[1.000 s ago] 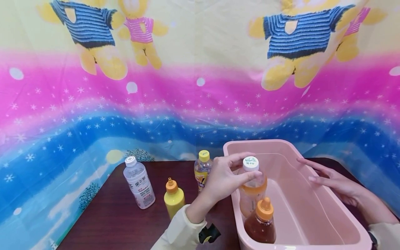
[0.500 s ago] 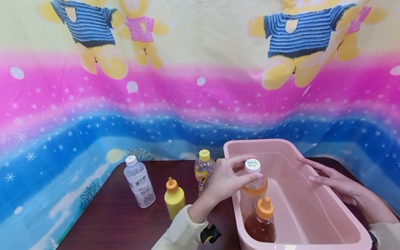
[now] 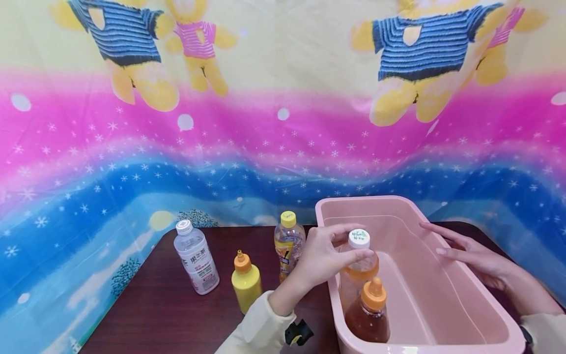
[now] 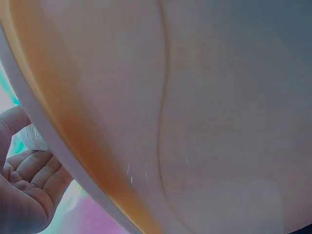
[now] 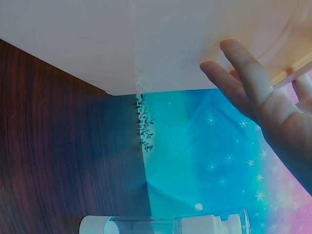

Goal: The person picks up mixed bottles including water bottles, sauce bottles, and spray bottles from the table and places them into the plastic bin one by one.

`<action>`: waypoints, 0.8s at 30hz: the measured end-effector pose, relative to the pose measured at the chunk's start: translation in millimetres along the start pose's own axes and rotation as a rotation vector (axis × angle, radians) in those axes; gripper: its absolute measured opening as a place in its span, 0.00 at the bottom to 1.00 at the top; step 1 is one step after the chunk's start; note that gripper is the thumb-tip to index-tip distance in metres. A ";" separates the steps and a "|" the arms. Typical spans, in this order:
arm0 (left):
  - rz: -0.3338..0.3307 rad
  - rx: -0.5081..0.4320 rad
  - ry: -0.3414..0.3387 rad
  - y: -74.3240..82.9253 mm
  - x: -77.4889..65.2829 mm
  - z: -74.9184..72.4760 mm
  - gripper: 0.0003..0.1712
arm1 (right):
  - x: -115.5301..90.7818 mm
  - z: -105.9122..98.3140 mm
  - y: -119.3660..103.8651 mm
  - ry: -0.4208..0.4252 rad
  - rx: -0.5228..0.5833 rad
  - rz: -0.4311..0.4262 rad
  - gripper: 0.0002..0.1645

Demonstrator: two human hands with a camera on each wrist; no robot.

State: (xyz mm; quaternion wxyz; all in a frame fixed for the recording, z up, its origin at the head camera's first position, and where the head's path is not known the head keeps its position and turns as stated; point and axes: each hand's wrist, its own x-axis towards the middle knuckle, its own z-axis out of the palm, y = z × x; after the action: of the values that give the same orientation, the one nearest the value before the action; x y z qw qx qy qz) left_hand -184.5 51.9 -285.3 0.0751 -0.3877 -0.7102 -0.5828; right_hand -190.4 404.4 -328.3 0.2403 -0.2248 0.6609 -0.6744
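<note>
Trainee: State the surface and surroundings.

Operator: Dark wood-grain table (image 3: 168, 314); a patterned curtain (image 3: 283, 162) hangs beyond its far edge. A pink tub (image 3: 411, 300) stands at the table's right side. The pale-label bottle (image 3: 197, 263) stands toward the far-left corner; the yellow squeeze bottle (image 3: 246, 286) and yellow-capped bottle (image 3: 287, 243) stand between it and the tub.

Trainee: What is obscured?

Operator: My left sleeve (image 3: 261, 322) partly covers the yellow squeeze bottle's base. The orange-capped bottle (image 3: 368, 319), in the tub's near-left corner, hides the lower part of the white-capped bottle (image 3: 360, 270); I cannot tell whether it touches the tub floor. My right wrist view cuts off a clear bottle (image 5: 163, 225).

Trainee: Hand positions?

Operator: My left hand (image 3: 319, 255) reaches over the tub's left rim, thumb and fingers pinching the white-capped bottle near its cap. My right hand (image 3: 479, 258) lies at the right rim, fingers extended.
</note>
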 end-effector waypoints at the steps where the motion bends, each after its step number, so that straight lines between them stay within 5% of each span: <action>1: -0.006 -0.008 -0.002 -0.1 -0.1 0.1 0.21 | 0.1 0.0 0.0 -0.002 0.000 -0.001 0.33; 24: -0.031 0.000 -0.017 -10.7 -2.9 4.0 0.18 | -1.2 1.7 -1.3 0.033 -0.029 0.017 0.33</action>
State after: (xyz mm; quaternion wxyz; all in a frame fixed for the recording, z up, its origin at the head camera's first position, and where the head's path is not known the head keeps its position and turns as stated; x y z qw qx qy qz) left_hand -187.9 53.8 -296.3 0.0597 -0.3816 -0.7168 -0.5805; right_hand -188.4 403.9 -326.9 0.2321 -0.2114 0.6763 -0.6664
